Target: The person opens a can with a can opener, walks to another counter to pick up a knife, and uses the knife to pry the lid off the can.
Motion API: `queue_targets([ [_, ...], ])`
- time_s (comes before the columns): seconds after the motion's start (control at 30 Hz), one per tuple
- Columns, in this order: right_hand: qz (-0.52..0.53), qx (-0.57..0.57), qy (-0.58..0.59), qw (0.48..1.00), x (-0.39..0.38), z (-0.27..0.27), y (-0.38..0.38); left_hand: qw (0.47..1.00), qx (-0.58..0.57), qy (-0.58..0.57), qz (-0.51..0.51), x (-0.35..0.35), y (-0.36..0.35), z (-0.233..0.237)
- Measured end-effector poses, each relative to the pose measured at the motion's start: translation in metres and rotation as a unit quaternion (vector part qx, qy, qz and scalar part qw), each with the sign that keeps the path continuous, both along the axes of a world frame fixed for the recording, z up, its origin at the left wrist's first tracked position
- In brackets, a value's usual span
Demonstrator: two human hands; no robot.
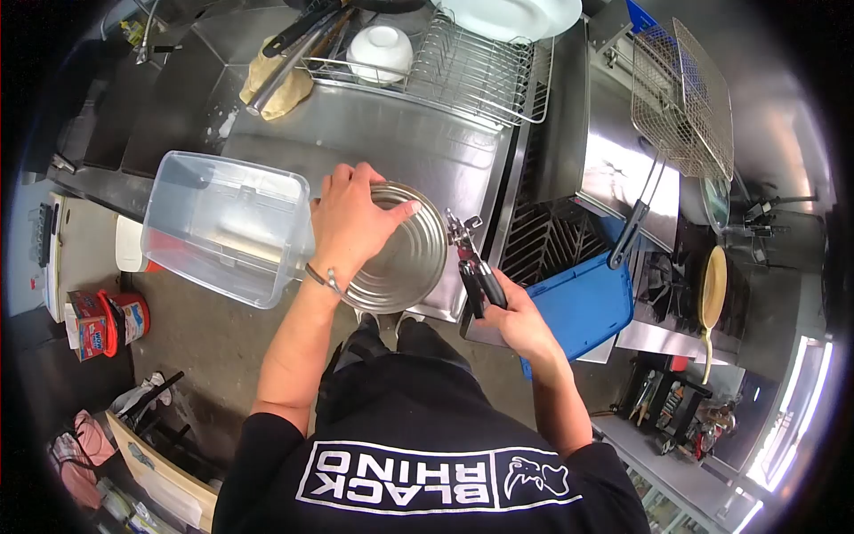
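Note:
A large metal can [405, 254] with a ringed lid stands at the front edge of the steel counter. My left hand [351, 214] grips it from the left, fingers over the far rim and thumb on the lid. In my right hand [520, 316] is a can opener [476, 267] with black handles; its metal head is just right of the can's rim, apart from it as far as I can see. Left of the can, beside my left wrist, sits a clear plastic container [227, 227]. A blue plastic lid [578, 307] lies to the right, by my right forearm.
A wire dish rack [471, 67] holding a white bowl [381, 53] stands at the back of the counter. A crumpled cloth [280, 84] lies left of it. To the right are a grill [551, 245], fryer baskets [680, 98] and a pan [712, 289].

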State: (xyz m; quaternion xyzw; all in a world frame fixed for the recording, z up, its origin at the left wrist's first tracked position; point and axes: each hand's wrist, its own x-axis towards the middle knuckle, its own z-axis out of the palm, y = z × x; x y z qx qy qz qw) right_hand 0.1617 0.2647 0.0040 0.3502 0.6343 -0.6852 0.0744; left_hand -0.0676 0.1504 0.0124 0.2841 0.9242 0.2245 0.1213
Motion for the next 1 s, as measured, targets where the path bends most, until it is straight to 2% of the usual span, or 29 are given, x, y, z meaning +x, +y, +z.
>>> queue_targets([
  [0.1,-0.027,-0.025,-0.011,0.999,0.002,0.000,-0.009,0.999,-0.017,-0.034,-0.008,-0.003,0.001,0.003],
  [0.2,-0.060,-0.027,-0.025,0.998,-0.003,0.002,-0.010,0.999,-0.012,-0.003,-0.035,0.000,-0.004,0.005],
  [0.27,-0.108,-0.057,0.008,0.992,-0.004,0.005,-0.012,0.985,0.096,0.143,-0.031,0.014,-0.017,0.004],
  [0.3,-0.107,-0.060,0.007,0.992,-0.002,0.005,-0.011,0.985,0.094,0.142,-0.030,0.022,-0.026,0.002],
  [0.37,-0.101,-0.046,0.027,0.993,0.000,0.005,-0.009,0.974,0.161,0.159,-0.032,0.036,-0.044,-0.001],
  [0.4,-0.135,-0.057,0.004,0.989,-0.003,0.014,-0.013,0.978,0.157,0.133,-0.044,0.045,-0.053,-0.004],
  [0.43,-0.134,-0.059,0.003,0.989,-0.001,0.011,-0.013,0.978,0.155,0.133,-0.044,0.053,-0.059,-0.006],
  [0.5,-0.049,0.034,0.010,0.998,0.001,0.005,-0.009,0.983,0.120,0.127,-0.049,0.065,-0.068,-0.009],
  [0.53,-0.047,0.032,0.011,0.998,0.000,0.004,-0.012,0.979,0.144,0.139,-0.026,0.070,-0.072,-0.016],
  [0.57,-0.034,0.078,0.007,0.996,-0.002,0.004,-0.014,0.979,0.143,0.140,-0.023,0.074,-0.074,-0.023],
  [0.6,-0.020,0.124,0.004,0.992,-0.004,0.003,-0.016,0.969,0.211,0.127,0.035,0.079,-0.075,-0.031],
  [0.63,-0.016,0.124,0.005,0.992,-0.012,0.014,-0.019,0.950,0.277,0.112,0.093,0.084,-0.076,-0.039],
  [0.67,-0.001,0.149,-0.040,0.988,-0.021,0.030,-0.023,0.949,0.278,0.115,0.097,0.091,-0.076,-0.047],
  [0.73,0.010,0.188,-0.088,0.978,-0.029,0.042,-0.028,0.892,0.424,-0.097,0.123,0.100,-0.077,-0.061],
  [0.77,0.013,0.188,-0.088,0.978,-0.030,0.042,-0.029,0.892,0.424,-0.096,0.126,0.099,-0.080,-0.069],
  [0.87,0.011,0.230,-0.068,0.971,-0.024,0.042,-0.031,0.917,0.383,-0.085,0.072,0.083,-0.090,-0.079],
  [0.93,0.018,0.205,-0.057,0.977,-0.018,0.042,-0.031,0.885,0.452,-0.115,0.002,0.065,-0.090,-0.080],
  [1.0,0.013,0.209,-0.062,0.976,-0.014,0.039,-0.034,0.862,0.483,-0.154,-0.022,0.057,-0.089,-0.081],
])
